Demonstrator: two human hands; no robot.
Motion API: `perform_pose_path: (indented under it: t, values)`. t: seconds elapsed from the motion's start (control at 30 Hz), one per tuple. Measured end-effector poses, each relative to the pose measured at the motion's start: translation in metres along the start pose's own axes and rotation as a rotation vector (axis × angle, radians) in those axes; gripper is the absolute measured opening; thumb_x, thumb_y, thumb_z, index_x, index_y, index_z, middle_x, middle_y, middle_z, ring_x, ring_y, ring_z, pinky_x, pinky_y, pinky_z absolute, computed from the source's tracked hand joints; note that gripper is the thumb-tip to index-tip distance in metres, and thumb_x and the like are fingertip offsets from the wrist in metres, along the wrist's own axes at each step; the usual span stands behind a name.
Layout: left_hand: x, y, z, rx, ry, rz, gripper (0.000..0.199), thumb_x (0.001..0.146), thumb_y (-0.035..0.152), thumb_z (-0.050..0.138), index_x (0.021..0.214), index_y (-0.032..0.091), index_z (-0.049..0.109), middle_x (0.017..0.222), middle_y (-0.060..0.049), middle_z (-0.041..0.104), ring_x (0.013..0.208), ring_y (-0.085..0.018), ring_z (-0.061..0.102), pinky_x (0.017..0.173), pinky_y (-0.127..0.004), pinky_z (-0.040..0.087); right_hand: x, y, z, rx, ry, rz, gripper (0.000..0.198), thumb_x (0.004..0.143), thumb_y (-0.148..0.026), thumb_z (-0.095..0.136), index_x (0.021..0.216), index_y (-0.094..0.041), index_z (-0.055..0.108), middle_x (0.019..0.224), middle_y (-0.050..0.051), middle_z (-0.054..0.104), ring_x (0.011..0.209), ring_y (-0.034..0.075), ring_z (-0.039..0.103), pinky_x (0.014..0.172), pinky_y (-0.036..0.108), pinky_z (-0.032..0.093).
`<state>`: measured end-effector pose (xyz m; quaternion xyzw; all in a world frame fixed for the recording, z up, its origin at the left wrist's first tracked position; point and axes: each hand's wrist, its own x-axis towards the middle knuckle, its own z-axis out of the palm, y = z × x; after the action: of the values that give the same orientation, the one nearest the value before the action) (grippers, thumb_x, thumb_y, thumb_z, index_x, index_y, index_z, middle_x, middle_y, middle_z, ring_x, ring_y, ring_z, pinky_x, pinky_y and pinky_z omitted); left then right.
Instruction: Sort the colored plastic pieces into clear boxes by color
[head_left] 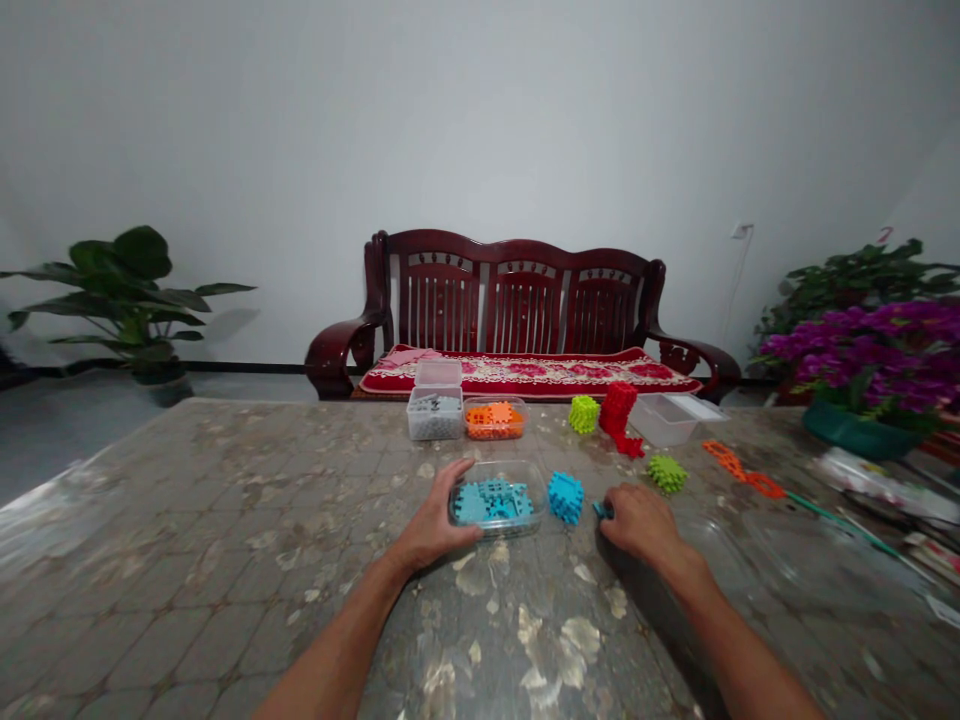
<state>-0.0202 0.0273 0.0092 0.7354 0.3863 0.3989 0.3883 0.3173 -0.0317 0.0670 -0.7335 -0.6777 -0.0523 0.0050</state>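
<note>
My left hand [444,513] grips the left end of a clear plastic container [536,522] on the table, thumb at the near side and fingers at the far side. Flat blue interlocking pieces [491,499] lie inside it. My right hand [641,520] is low over the table with its fingers closed on a small blue interlocking piece [601,510], mostly hidden by the fingers. Between the hands stands a blue cube [565,497] built of such pieces, touched by neither hand.
Behind are a tub of grey pieces [435,424], a tub of orange pieces [496,419], a lime cube [583,414] and a red build [618,410]. To the right lie a green build [667,473], an orange chain [739,470], clear lids [810,555] and a flower pot [859,430].
</note>
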Motion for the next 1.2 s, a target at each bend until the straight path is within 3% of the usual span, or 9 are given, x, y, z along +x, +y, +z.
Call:
perform_pose_path:
  t: [0.27,0.47,0.6,0.7,0.8,0.93,1.03,1.2]
  values:
    - [0.001,0.001,0.001,-0.019,0.0,-0.007,0.099,0.063,0.026,0.084,0.152,0.023,0.041,0.158,-0.015,0.038,0.142,-0.039,0.044,0.12,-0.059,0.037,0.006,0.013,-0.002,0.256,-0.027,0.094,0.016,0.076,-0.018,0.058,0.084,-0.02,0.072,0.084,0.009,0.076,0.08,0.024,0.07,0.062,0.03,0.039]
    - [0.001,0.002,0.001,0.003,0.002,-0.005,0.098,0.063,0.022,0.083,0.152,0.024,0.041,0.158,-0.014,0.038,0.143,-0.037,0.043,0.121,-0.058,0.036,-0.007,0.01,0.013,0.814,-0.191,0.172,0.017,0.068,-0.025,0.057,0.084,-0.021,0.062,0.07,0.0,0.067,0.061,0.018,0.063,0.052,0.025,0.044]
    - [0.001,0.0,0.001,0.002,0.004,-0.001,0.097,0.064,0.025,0.085,0.151,0.026,0.042,0.158,-0.013,0.039,0.143,-0.037,0.044,0.121,-0.058,0.037,-0.031,-0.008,0.025,1.108,-0.278,0.152,0.023,0.074,-0.039,0.057,0.091,-0.023,0.06,0.076,0.0,0.068,0.067,0.019,0.066,0.053,0.027,0.052]
    - [0.001,-0.001,0.001,-0.012,0.0,0.001,0.098,0.064,0.03,0.087,0.151,0.024,0.042,0.158,-0.015,0.039,0.143,-0.039,0.044,0.12,-0.058,0.037,-0.044,-0.012,0.021,0.917,-0.169,0.004,0.02,0.081,-0.037,0.053,0.088,-0.023,0.065,0.083,0.004,0.071,0.078,0.023,0.07,0.065,0.033,0.057]
    - [0.001,-0.001,0.0,-0.012,0.004,0.004,0.097,0.064,0.029,0.087,0.151,0.024,0.043,0.159,-0.015,0.039,0.144,-0.039,0.043,0.121,-0.058,0.037,-0.048,-0.009,0.01,0.693,-0.077,-0.307,0.029,0.081,-0.021,0.05,0.098,-0.023,0.073,0.107,0.008,0.076,0.105,0.027,0.069,0.094,0.042,0.054]
    - [0.001,0.0,0.001,0.003,0.014,0.008,0.096,0.064,0.025,0.085,0.151,0.025,0.043,0.159,-0.014,0.039,0.143,-0.037,0.044,0.121,-0.058,0.036,-0.044,-0.01,-0.004,0.612,-0.197,-0.664,0.055,0.077,-0.008,0.05,0.125,-0.024,0.071,0.139,0.01,0.066,0.132,0.026,0.057,0.116,0.045,0.041]
    - [0.001,-0.001,0.001,-0.004,0.01,0.008,0.097,0.063,0.025,0.085,0.151,0.025,0.043,0.16,-0.014,0.039,0.143,-0.037,0.044,0.121,-0.058,0.037,-0.039,-0.014,-0.011,0.53,-0.252,-0.681,0.053,0.079,-0.005,0.049,0.123,-0.026,0.071,0.129,0.009,0.07,0.124,0.025,0.061,0.11,0.043,0.045]
    - [0.0,0.0,0.001,0.004,0.01,0.008,0.096,0.064,0.022,0.084,0.151,0.025,0.044,0.159,-0.013,0.039,0.143,-0.037,0.044,0.121,-0.058,0.037,-0.035,-0.022,-0.011,0.413,-0.247,-0.661,0.035,0.084,-0.012,0.055,0.113,-0.025,0.071,0.113,0.008,0.071,0.109,0.024,0.063,0.097,0.037,0.049]
